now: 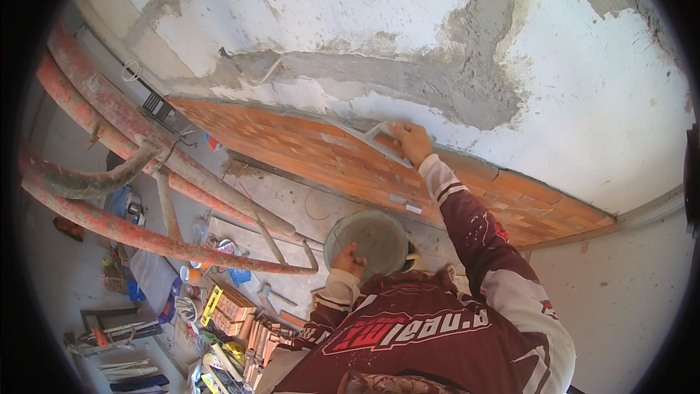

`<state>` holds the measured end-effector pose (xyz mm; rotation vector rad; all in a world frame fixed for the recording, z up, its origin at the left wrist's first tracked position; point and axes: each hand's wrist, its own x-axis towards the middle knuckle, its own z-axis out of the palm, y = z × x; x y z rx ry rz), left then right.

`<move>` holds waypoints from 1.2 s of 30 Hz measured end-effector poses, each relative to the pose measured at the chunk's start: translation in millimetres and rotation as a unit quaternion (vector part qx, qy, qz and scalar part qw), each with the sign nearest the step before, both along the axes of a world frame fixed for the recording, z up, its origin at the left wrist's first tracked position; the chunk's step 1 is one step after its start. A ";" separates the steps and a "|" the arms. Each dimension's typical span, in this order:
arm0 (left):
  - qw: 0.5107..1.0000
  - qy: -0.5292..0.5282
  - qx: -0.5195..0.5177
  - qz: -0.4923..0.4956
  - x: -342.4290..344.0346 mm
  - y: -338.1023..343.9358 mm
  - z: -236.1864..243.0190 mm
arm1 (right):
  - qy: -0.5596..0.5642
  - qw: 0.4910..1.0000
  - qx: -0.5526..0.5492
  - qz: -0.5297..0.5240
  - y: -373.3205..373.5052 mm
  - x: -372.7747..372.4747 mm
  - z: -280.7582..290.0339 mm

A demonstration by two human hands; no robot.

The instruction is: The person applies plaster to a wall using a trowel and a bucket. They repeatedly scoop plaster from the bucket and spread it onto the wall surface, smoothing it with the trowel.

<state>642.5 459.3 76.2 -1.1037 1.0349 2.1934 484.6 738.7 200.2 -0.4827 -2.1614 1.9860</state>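
My right hand [413, 141] is closed round the handle of a grey plastering trowel [367, 138]. The trowel's long blade lies along the lower edge of the white wall [423, 22], where the orange brickwork [306, 142] starts. Grey mortar [408, 80] is smeared in rough bands on that wall. Lower down, my left hand [350, 260] has curled fingers at the near-left rim of a round bucket [399, 239]. Whether it grips the rim or something thin is too small to tell. Grey, wet-looking material [370, 237] fills the bucket's inside.
Red, paint-worn scaffold tubes [138, 138] cross the left side, with one end close to the bucket. Below on the floor are stacked bricks [232, 310], a hammer [278, 296], an orange bucket [191, 275] and loose tools. A cable [271, 73] sticks out of the wall.
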 end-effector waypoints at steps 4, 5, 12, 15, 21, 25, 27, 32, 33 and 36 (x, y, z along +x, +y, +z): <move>1.000 0.015 0.006 -0.011 -0.9 0.0 -5.0 | 0.012 0.999 -0.031 -0.001 -14.6 1.8 1.3; 1.000 0.016 0.004 -0.011 -1.5 0.1 -3.2 | 0.018 0.999 -0.050 0.000 -21.7 2.6 3.7; 1.000 0.021 0.013 -0.007 -3.6 -2.9 -12.4 | 0.006 0.999 -0.049 0.009 -66.1 -14.7 -1.1; 1.000 0.017 0.007 -0.004 -2.7 -2.3 -7.5 | -0.010 0.999 -0.049 -0.007 -77.2 -28.1 -7.3; 1.000 0.003 0.010 0.003 -3.6 -1.6 -4.0 | -0.033 0.997 -0.038 -0.060 -70.5 -36.4 -10.1; 1.000 0.012 0.016 -0.002 -3.7 -2.2 -5.7 | -0.026 0.993 -0.095 -0.064 -49.0 -20.1 -17.0; 1.000 0.018 0.022 -0.005 -4.1 -4.2 -13.6 | -0.024 0.993 -0.097 -0.061 -34.9 -9.8 -24.4; 1.000 0.008 0.006 -0.012 -6.3 -0.2 -15.7 | -0.047 0.995 -0.046 -0.069 -8.2 12.8 -32.1; 1.000 0.007 0.006 -0.008 -5.6 -0.2 -13.2 | -0.023 0.997 -0.045 -0.057 -9.2 19.9 -21.6; 1.000 0.008 0.006 -0.006 -5.1 1.9 -9.0 | 0.031 0.998 -0.052 -0.032 -5.6 38.7 -4.5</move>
